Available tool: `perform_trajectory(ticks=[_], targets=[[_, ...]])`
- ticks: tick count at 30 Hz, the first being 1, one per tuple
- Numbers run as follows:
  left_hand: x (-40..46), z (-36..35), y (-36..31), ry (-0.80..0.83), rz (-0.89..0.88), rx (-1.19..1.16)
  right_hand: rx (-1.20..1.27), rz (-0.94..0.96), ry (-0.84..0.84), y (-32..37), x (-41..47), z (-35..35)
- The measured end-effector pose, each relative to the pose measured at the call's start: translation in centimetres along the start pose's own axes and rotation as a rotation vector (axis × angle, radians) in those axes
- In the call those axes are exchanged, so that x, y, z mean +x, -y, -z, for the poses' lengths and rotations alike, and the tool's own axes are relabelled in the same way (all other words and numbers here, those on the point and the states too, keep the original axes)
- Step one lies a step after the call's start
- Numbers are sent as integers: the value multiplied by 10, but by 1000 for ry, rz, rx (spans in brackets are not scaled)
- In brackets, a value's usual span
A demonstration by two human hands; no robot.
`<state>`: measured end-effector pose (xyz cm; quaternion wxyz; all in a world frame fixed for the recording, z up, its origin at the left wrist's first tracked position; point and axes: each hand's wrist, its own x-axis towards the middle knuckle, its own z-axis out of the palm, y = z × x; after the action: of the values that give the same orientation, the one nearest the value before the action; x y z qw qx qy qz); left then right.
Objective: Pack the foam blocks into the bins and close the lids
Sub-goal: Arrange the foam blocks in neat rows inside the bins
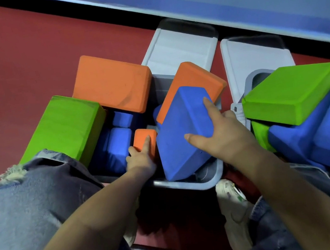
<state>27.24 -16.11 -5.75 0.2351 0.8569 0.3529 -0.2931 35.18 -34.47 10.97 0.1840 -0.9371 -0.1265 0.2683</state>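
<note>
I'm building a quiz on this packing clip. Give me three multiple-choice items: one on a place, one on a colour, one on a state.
1. What does the right hand rest on?
A. a green block
B. the big blue block
C. a lid

2. What colour is the small block under the left hand?
A. orange
B. green
C. blue

3. How is the lid of the middle bin?
A. shut
B. missing
C. open

Key: 1 B, fingers spread on its blue face. 2 A, a fingertip lies on orange foam. 3 C, it is flipped back behind the blocks.
</note>
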Motion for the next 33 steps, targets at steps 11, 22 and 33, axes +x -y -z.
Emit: perform_trajectory(ticks=[11, 22, 33], targets=[[9, 16, 18, -30, -159, 229, -64, 42, -30, 9, 10, -53], [11, 22, 45, 104, -269, 189, -27, 33, 62, 33, 10, -109], [14, 23, 42, -126, -350, 274, 208, 9, 139, 42, 27, -94]])
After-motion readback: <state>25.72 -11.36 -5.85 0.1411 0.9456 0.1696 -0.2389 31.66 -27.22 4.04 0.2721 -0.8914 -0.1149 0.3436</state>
